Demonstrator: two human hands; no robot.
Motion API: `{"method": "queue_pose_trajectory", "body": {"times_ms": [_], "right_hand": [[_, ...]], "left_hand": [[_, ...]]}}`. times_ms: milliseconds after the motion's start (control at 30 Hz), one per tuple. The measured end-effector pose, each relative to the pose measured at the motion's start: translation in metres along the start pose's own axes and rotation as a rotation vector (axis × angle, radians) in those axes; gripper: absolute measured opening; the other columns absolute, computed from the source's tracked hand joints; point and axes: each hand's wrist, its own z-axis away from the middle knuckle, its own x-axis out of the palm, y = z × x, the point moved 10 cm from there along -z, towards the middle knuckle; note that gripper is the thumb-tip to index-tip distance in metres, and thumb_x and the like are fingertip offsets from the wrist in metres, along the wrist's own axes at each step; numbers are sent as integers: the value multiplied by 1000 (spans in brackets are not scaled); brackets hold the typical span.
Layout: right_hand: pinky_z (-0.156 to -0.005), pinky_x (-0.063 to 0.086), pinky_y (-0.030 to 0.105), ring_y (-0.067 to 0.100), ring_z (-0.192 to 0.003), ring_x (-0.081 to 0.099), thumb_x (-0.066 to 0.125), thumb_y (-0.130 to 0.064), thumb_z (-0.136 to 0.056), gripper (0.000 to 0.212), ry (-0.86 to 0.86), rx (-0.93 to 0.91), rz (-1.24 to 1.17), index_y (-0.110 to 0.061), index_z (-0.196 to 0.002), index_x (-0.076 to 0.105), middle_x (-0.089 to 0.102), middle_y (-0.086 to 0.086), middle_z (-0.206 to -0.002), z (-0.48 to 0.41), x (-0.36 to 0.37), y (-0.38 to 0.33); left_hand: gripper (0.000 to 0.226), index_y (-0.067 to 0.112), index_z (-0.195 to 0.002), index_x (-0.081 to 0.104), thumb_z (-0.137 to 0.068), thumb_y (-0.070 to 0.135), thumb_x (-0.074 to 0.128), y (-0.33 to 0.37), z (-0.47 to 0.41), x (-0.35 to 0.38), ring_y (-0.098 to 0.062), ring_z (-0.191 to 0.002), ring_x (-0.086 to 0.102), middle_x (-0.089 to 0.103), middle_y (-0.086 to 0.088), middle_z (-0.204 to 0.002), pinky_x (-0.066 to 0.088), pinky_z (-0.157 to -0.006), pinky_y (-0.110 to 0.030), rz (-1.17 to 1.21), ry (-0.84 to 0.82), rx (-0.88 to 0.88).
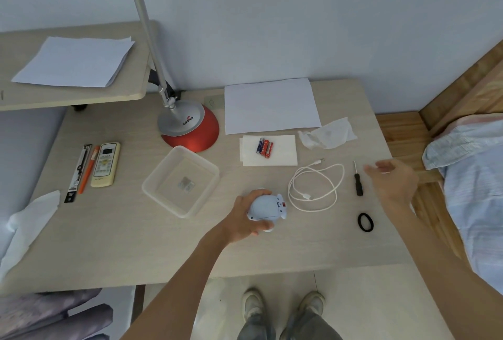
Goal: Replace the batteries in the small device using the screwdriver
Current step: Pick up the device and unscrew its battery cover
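On a pale wooden table [109, 244], seen from above by a standing person, the job looks barely started. At far left lie a packaged pen refill [78, 173], an orange pen [88, 170] and a cream remote control [105, 164], all side by side. Next comes an empty clear plastic tray [163, 205], just in front of a red desk lamp [190, 128].

Near the table's middle, the left hand [245, 219] is closed around the small device [268, 207], a rounded pale blue toy-like object with a spot of red at its right end, held just above or on the tabletop. Its battery cover cannot be made out, so whether any screw has been loosened cannot be told; nothing removed lies in the tray.

Behind it, three batteries [264, 147], one blue and two red, lie touching each other on a folded white tissue [283, 154], with a blank sheet of paper [272, 106] beyond. Whether these are fresh or spent cannot be told.

Further right sit a coiled white cable [317, 185] and a crumpled clear wrapper [329, 134]. The screwdriver [358, 181], black-handled, lies flat on the table, untouched. Just beside it the right hand [394, 181] hovers with fingers spread and empty, blurred. A black hair tie [365, 222] lies nearer the table edge.

Judging by this, unscrewing, swapping the cells and closing up all remain.
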Motion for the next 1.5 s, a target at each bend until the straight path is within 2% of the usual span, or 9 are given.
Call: {"method": "queue_pose_trajectory", "body": {"times_ms": [100, 233, 400, 733, 833, 1033, 1233, 1333, 1500], "right_hand": [[-90, 59, 47, 19, -90, 70, 86, -36, -85, 30, 67, -97, -57, -16, -106, 78, 76, -1, -96, 9, -37, -30], [-83, 57, 35, 17, -82, 68, 84, -31, -88, 26, 105, -231, -170, -18, -110, 76, 76, -2, -101, 49, -72, -82], [-74, 58, 33, 13, -77, 69, 87, -10, -83, 30, -222, -426, -217, -22, -109, 76, 73, -10, -100, 135, -18, -135], [-74, 57, 39, 23, -108, 66, 73, -13, -83, 67, -623, -630, 425, -25, -142, 45, 48, -7, -139, 229, 129, -100], [-77, 57, 41, 24, -106, 66, 74, -14, -83, 64, -639, -561, 403, -26, -140, 48, 51, -5, -131, 221, 138, -97], [-75, 58, 42, 18, -92, 66, 76, -57, -56, 71, -776, -430, 164, -24, -117, 61, 65, -5, -106, 207, 155, -92], [-70, 57, 40, 19, -82, 69, 97, -26, -53, 63, -830, -406, 52, -22, -106, 65, 70, -3, -92, 194, 158, -81], [-62, 51, 31, 13, -72, 66, 96, -31, -52, 61, -848, -441, 23, -24, -104, 66, 70, -4, -87, 195, 158, -81], [-55, 44, 29, 8, -60, 54, 93, -31, -55, 50, -857, -499, 1, -24, -92, 61, 67, 0, -75, 201, 161, -84]], "left_hand": [[77, 54, -138, 58, -79, 23, 95, 2, -1, 1, -30, -121, 59, 36, -6, -138, 69, -73, -36, 1, -11, 8], [76, 57, -136, 59, -79, 20, 94, 3, 0, 1, -29, -122, 58, 37, -5, -138, 68, -73, -35, 3, -14, 2], [78, 56, -137, 59, -77, 22, 95, 3, 0, 1, -32, -122, 60, 38, -6, -140, 68, -73, -34, 8, -11, 5], [78, 51, -139, 59, -79, 16, 95, 3, 3, 2, -28, -126, 54, 37, -5, -141, 70, -81, -40, 50, -24, 14], [79, 50, -139, 60, -78, 16, 96, 3, 2, 3, -30, -131, 50, 36, -5, -143, 70, -82, -42, 72, -39, 32], [79, 55, -137, 59, -77, 20, 97, 6, 4, 0, -25, -136, 46, 43, 3, -144, 63, -98, -35, 11, -39, 92], [85, 48, -143, 58, -72, 26, 100, 5, 4, -3, -23, -141, 50, 44, 9, -154, 61, -107, -46, 44, -65, 127], [82, 45, -145, 57, -78, 22, 98, 7, 9, -3, -21, -143, 48, 47, 19, -155, 59, -109, -45, 22, -71, 172], [77, 33, -146, 59, -82, 7, 92, 1, 26, -11, -22, -121, 64, 57, -2, -141, 66, -84, -40, 128, -16, 140]]}}
